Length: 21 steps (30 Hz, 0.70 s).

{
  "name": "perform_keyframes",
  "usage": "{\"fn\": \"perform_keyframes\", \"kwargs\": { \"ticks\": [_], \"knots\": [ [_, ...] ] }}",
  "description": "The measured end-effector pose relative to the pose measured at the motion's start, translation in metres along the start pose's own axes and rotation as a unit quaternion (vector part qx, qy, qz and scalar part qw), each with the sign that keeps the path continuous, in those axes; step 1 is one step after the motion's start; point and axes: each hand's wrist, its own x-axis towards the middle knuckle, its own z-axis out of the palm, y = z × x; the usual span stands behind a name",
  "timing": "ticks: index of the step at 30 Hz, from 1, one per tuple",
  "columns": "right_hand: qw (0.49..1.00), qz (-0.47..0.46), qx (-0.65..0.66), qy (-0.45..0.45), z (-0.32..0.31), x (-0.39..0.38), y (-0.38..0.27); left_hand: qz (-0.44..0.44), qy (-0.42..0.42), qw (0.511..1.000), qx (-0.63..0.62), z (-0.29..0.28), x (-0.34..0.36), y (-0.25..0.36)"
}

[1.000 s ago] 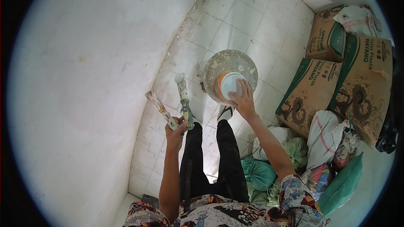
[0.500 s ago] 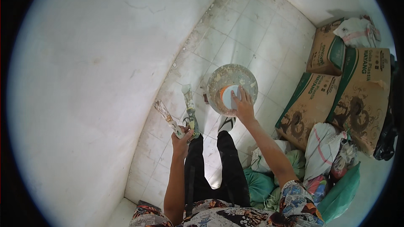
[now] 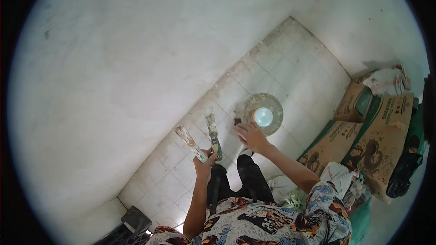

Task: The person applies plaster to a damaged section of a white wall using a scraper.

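Note:
My left hand (image 3: 203, 163) is closed around two paint-stained tools, a brush-like one (image 3: 185, 136) and a scraper-like one (image 3: 212, 131), both pointing forward. My right hand (image 3: 252, 137) is open, fingers apart and slightly curled, near the lower left of a round stained tray or bucket top (image 3: 273, 104), without gripping the small pale container (image 3: 263, 116) on it, which has some orange at its side. A small dark brown object (image 3: 237, 121) lies just beyond my right fingertips; whether they touch it cannot be made out.
Stacked cardboard boxes (image 3: 372, 149) with a white sack (image 3: 386, 81) on top stand along the right, with more bags (image 3: 340, 177) and black plastic (image 3: 402, 177) beside them. White walls (image 3: 136, 63) border the tiled floor (image 3: 299, 54). A dark object (image 3: 136, 218) sits at lower left.
My right hand has let go of the small container and moved left and downward off it. The whole view has tilted, showing more wall. My left hand still holds both tools.

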Motion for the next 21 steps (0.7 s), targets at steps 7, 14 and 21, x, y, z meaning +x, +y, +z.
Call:
{"fn": "perform_keyframes", "kwargs": {
  "ticks": [7,14,21],
  "knots": [
    [0.906,0.009,0.419,0.06,-0.056,-0.006,-0.158,0.133,0.016,0.991,-0.031,-0.02,-0.077,0.042],
    [0.891,-0.003,0.455,0.013,-0.042,-0.021,-0.31,0.198,0.064,0.978,0.001,-0.098,-0.143,0.05],
    [0.914,-0.12,0.387,0.035,0.027,-0.039,-0.436,0.328,0.133,0.935,0.027,-0.213,-0.202,0.026]
  ]
}}
